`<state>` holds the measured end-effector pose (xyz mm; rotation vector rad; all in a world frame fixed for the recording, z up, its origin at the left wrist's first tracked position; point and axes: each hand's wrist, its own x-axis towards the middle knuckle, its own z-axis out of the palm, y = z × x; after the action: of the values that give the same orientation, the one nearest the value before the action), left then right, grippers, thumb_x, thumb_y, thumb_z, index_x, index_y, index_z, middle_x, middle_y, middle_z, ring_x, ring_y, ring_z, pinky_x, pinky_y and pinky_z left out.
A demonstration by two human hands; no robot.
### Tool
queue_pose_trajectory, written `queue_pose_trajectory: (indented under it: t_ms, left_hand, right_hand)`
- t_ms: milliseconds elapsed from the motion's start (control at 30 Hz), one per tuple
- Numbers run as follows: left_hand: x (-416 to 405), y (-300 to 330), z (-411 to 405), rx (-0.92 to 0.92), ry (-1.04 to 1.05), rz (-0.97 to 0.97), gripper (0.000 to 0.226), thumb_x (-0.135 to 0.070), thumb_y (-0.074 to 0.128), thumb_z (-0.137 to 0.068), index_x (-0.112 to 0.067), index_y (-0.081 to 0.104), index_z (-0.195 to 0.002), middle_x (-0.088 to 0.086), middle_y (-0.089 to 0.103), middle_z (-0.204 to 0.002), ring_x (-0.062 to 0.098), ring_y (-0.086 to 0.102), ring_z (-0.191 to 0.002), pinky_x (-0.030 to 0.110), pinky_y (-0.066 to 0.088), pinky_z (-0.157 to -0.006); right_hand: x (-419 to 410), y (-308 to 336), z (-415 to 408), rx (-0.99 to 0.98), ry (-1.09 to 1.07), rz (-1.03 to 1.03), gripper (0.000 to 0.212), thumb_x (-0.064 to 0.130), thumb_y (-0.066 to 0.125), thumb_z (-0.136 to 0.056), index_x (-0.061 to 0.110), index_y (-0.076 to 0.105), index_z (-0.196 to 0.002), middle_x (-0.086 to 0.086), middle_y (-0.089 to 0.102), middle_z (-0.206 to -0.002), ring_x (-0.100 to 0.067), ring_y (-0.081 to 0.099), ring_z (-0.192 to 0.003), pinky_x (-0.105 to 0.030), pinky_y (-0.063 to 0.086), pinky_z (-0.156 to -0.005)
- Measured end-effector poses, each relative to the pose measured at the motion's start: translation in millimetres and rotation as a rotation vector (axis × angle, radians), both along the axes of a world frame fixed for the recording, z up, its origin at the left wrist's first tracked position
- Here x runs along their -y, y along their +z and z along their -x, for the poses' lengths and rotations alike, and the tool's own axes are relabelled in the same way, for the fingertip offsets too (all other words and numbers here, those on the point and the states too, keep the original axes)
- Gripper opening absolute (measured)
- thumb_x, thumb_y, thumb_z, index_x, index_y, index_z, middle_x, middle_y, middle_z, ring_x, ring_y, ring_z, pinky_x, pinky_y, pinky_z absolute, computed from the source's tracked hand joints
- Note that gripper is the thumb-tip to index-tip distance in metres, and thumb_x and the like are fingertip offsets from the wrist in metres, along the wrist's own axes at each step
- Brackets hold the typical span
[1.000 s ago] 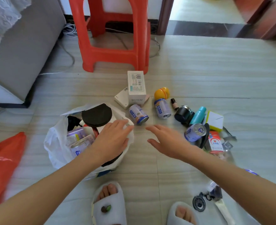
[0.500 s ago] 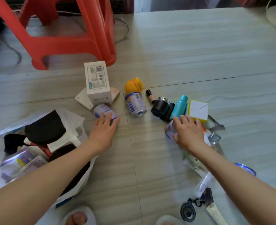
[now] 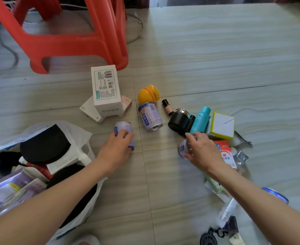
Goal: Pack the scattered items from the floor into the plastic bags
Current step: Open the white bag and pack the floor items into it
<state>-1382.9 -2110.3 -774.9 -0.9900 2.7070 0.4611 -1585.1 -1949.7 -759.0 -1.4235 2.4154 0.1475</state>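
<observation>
**Both hands on cans beside the open bag**

The left hand (image 3: pixel 116 150) curls its fingers round a pale purple can (image 3: pixel 123 129) lying on the tiled floor (image 3: pixel 216 55), just beside the open white plastic bag (image 3: pixel 83 144). The bag sits toward the near left part of the floor and already holds a black round pad, dark cloth and some purple packets. The right hand (image 3: pixel 201 150) grips a second can (image 3: pixel 181 147) on its side, at the near edge of the scattered pile.

Between the two hands and a little farther off, a third can (image 3: pixel 150 116) lies on the floor, its far end touching a yellow ball (image 3: pixel 148 94). To its left a white box (image 3: pixel 106 90) rests on top of flatter boxes, in front of a red stool (image 3: pixel 66 32). To its right come a small bottle (image 3: pixel 167 106), a black jar (image 3: pixel 179 121), a teal bottle (image 3: pixel 200 120) and a yellow-edged box (image 3: pixel 222 125), packed close together. A red and white packet (image 3: pixel 225 152) lies just beside the right wrist.
</observation>
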Motion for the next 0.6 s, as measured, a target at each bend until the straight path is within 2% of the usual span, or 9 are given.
queue_pose_trajectory:
  t_ms: [67,133,233,300,400,467,533,600]
  left_hand:
    - [-7,-2,3,-0.055,-0.017,0.055,0.047,-0.028,0.052,-0.089,-0.02,0.04,-0.134,0.008,0.046,-0.128,0.029,0.049,-0.104,0.036,0.045,-0.081]
    - [-11,-4,9,-0.04,0.099,0.017,0.049,-0.036,0.056,-0.086,-0.022,0.04,-0.129,0.01,0.045,-0.12,0.029,0.049,-0.103,0.036,0.045,-0.077]
    - [-13,-16,16,-0.014,0.379,-0.23,0.076,-0.045,0.066,-0.077,-0.023,0.024,-0.137,0.014,0.042,-0.121,0.033,0.05,-0.106,0.04,0.049,-0.082]
    - [-18,-22,19,-0.052,0.47,-0.358,0.084,-0.042,0.068,-0.077,-0.019,0.016,-0.139,0.017,0.047,-0.118,0.032,0.054,-0.102,0.039,0.049,-0.08]
    - [-21,-22,20,-0.085,0.513,-0.425,0.081,-0.034,0.066,-0.08,-0.019,0.015,-0.141,0.017,0.044,-0.118,0.032,0.052,-0.102,0.032,0.044,-0.077]
    - [-21,-21,17,-0.078,0.515,-0.448,0.079,-0.031,0.067,-0.077,-0.019,0.02,-0.139,0.017,0.046,-0.118,0.032,0.053,-0.103,0.034,0.047,-0.084]
    - [-23,-18,11,-0.064,0.519,-0.479,0.076,-0.033,0.067,-0.074,-0.017,0.025,-0.134,0.015,0.053,-0.117,0.032,0.056,-0.101,0.038,0.05,-0.087]
    - [-25,-9,5,-0.071,0.528,-0.519,0.073,-0.037,0.066,-0.075,-0.016,0.026,-0.132,0.011,0.056,-0.115,0.03,0.057,-0.101,0.038,0.051,-0.086]
  right_hand:
    - [1,0,-5,0.037,0.048,0.021,0.057,0.031,0.058,-0.085,0.011,0.039,-0.135,-0.011,0.045,-0.132,-0.029,0.042,-0.121,-0.038,0.042,-0.092]
    - [0,-2,-8,0.044,0.087,0.0,0.068,0.029,0.062,-0.083,0.011,0.032,-0.141,-0.012,0.042,-0.135,-0.029,0.04,-0.124,-0.038,0.041,-0.094]
    - [-2,-7,-10,-0.066,0.108,-0.049,0.079,0.03,0.065,-0.08,0.015,0.022,-0.145,-0.011,0.042,-0.134,-0.028,0.039,-0.124,-0.038,0.036,-0.099]
    - [1,-7,-13,-0.133,0.116,-0.076,0.076,0.03,0.063,-0.082,0.017,0.02,-0.144,-0.01,0.044,-0.131,-0.028,0.04,-0.124,-0.044,0.024,-0.108]
    - [4,-2,-12,-0.185,0.114,-0.104,0.064,0.035,0.058,-0.084,0.02,0.029,-0.138,-0.01,0.047,-0.127,-0.027,0.044,-0.12,-0.052,0.013,-0.11]
    - [2,-1,-14,-0.188,0.114,-0.09,0.06,0.042,0.06,-0.081,0.02,0.038,-0.132,-0.01,0.05,-0.121,-0.029,0.048,-0.114,-0.054,0.012,-0.11]
    - [-4,-4,-23,-0.23,0.144,-0.071,0.062,0.047,0.072,-0.066,0.019,0.052,-0.118,-0.011,0.059,-0.103,-0.03,0.057,-0.097,-0.06,0.018,-0.107]
    - [-7,-6,-31,-0.263,0.146,-0.007,0.066,0.048,0.081,-0.043,0.017,0.063,-0.098,-0.009,0.062,-0.079,-0.028,0.062,-0.072,-0.065,0.032,-0.098]
